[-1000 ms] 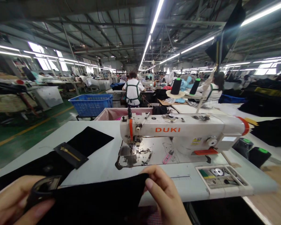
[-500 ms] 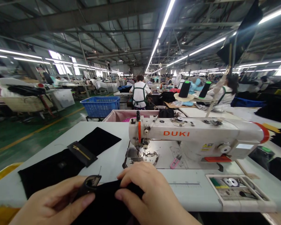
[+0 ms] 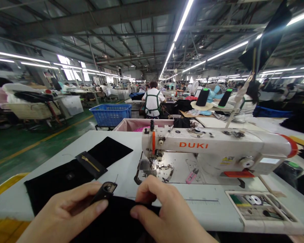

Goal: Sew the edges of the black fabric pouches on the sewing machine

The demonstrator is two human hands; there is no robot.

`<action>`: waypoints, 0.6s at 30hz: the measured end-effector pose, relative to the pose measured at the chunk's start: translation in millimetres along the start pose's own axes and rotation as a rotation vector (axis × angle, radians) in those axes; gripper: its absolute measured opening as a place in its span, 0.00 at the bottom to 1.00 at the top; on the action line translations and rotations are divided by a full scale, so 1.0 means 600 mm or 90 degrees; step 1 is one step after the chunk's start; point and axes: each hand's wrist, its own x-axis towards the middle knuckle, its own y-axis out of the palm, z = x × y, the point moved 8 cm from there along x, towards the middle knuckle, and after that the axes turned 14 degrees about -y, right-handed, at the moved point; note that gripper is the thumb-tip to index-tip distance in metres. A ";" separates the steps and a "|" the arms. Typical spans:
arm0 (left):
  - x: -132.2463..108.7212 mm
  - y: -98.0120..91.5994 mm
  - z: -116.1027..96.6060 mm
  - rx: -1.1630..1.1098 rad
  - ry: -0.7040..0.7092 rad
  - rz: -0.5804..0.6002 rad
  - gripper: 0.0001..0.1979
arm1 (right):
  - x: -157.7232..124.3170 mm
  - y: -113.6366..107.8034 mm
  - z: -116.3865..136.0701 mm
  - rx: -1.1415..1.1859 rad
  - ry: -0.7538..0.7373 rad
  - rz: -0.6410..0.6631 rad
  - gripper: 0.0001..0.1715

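Both my hands hold a piece of black fabric (image 3: 116, 219) at the near edge of the white sewing table (image 3: 121, 177). My left hand (image 3: 66, 216) pinches its left end, where a small dark strip (image 3: 103, 191) sticks up. My right hand (image 3: 164, 212) grips the fabric's upper edge, fingers curled over it. Just beyond my right hand stands the white DUKI sewing machine (image 3: 212, 148), its needle and presser foot (image 3: 153, 163) a short way past my fingers.
Flat black fabric pieces (image 3: 73, 172) with a gold zipper lie on the table's left. A tray of bobbins (image 3: 258, 206) sits front right. Pink snips (image 3: 191, 175) lie under the machine arm. A blue crate (image 3: 111, 114) and other workers are behind.
My hands have drawn closer together on the black fabric, and my right hand has closed over its edge. The view has shifted a little to the left.
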 end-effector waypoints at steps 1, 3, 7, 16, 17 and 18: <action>0.003 -0.005 -0.020 0.032 0.015 0.020 0.23 | 0.000 0.010 0.005 0.012 -0.038 0.033 0.12; 0.015 0.004 -0.058 0.126 0.025 0.123 0.20 | -0.006 0.041 0.010 0.033 -0.156 0.113 0.09; 0.064 0.071 -0.075 0.373 0.041 0.353 0.18 | -0.045 0.123 -0.039 -0.014 -0.334 0.271 0.17; 0.329 0.226 -0.007 0.598 0.150 0.139 0.13 | 0.032 0.132 -0.229 -0.557 -0.272 0.278 0.06; 0.352 0.235 -0.017 0.601 0.176 0.099 0.13 | 0.050 0.117 -0.238 -0.574 -0.265 0.269 0.06; 0.371 0.243 -0.029 0.599 0.205 0.059 0.14 | 0.065 0.102 -0.247 -0.590 -0.259 0.263 0.07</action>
